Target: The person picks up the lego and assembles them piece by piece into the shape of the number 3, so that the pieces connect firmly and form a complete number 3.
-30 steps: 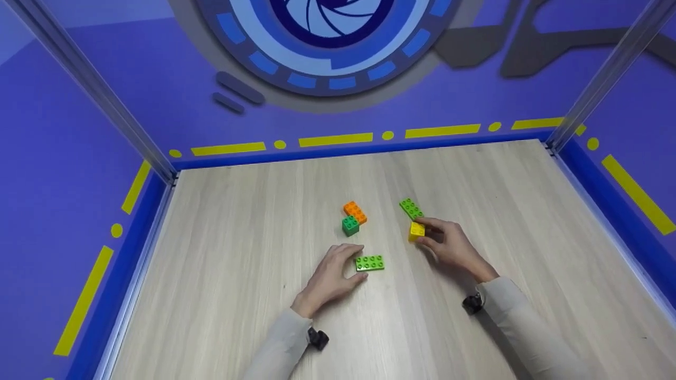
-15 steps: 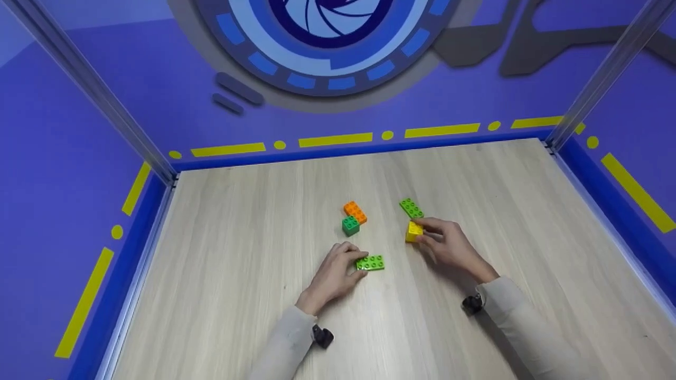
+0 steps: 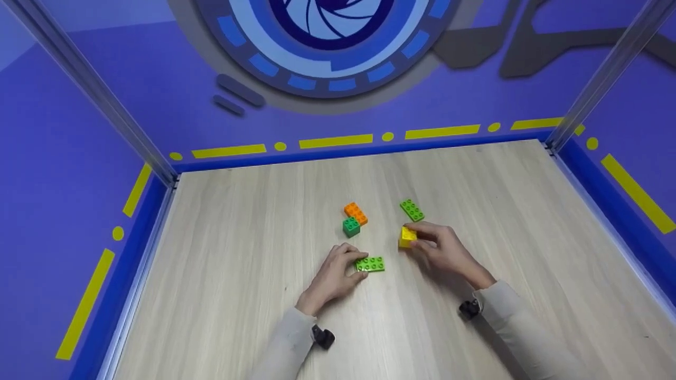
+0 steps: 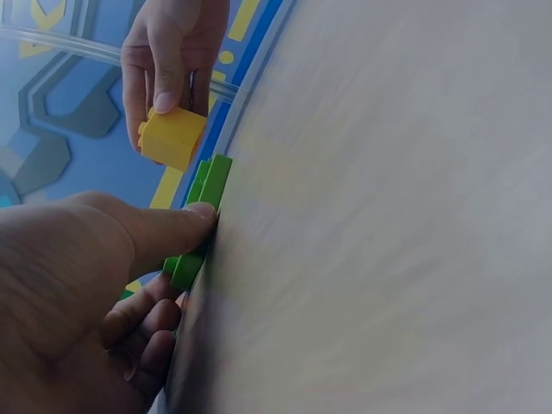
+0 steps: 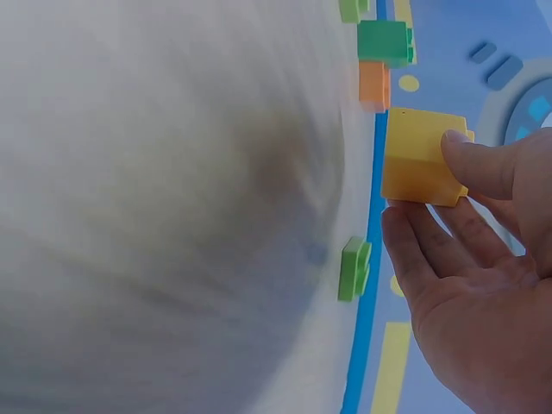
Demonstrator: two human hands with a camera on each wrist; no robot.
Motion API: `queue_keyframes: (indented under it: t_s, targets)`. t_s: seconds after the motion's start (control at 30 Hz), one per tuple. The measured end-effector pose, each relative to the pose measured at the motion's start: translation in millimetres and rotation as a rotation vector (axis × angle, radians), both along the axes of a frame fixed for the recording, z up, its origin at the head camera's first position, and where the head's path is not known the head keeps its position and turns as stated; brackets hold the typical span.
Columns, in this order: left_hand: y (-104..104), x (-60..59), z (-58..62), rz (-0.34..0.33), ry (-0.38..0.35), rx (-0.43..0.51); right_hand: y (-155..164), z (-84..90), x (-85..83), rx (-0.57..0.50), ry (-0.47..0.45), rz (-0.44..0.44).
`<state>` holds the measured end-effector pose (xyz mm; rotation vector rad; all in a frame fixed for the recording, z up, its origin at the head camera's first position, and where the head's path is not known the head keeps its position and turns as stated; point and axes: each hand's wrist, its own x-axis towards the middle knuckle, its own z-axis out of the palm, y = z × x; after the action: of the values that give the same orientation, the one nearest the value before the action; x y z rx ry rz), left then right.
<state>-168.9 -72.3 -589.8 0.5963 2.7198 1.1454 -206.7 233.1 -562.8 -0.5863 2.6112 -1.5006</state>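
Note:
My right hand (image 3: 418,238) pinches a small yellow brick (image 3: 406,236) between thumb and fingers and holds it tilted just above the wooden table (image 3: 237,237). In the right wrist view the yellow brick (image 5: 418,155) sits at the fingertips (image 5: 457,151). My left hand (image 3: 358,261) grips the left end of a flat light green plate (image 3: 371,264) that lies on the table. In the left wrist view the thumb (image 4: 172,228) presses the plate (image 4: 203,211), with the yellow brick (image 4: 172,136) a little beyond it.
An orange brick (image 3: 355,212) and a dark green brick (image 3: 350,226) lie touching, beyond the left hand. A light green brick (image 3: 412,209) lies beyond the right hand. Purple walls with a blue rim (image 3: 369,148) close the table in on three sides.
My right hand has carried the yellow brick left and nearer, away from the light green brick and toward the plate. My left fingers have closed onto the plate's end.

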Motion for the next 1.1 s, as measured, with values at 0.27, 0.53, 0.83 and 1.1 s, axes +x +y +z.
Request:
queue_keyframes:
  t_s: [0.27,0.53,0.83,1.1]
  targets:
    - [-1.8,-0.6,-1.3,0.005,-0.028,0.027,-12.7,4.8,6.7,0.033,-0.008,0.031]
    - [-2.4,-0.7,-1.8,0.003,-0.017,0.028,-22.5,8.6,10.5,0.038,0.018,0.078]
    - [-3.4,-0.6,-2.0,0.017,-0.027,0.049,-33.7,9.5,14.4,0.003,0.042,0.137]
    - [-1.3,-0.1,-1.2,0.017,-0.019,0.035,-41.5,6.8,19.1,0.022,0.02,0.16]
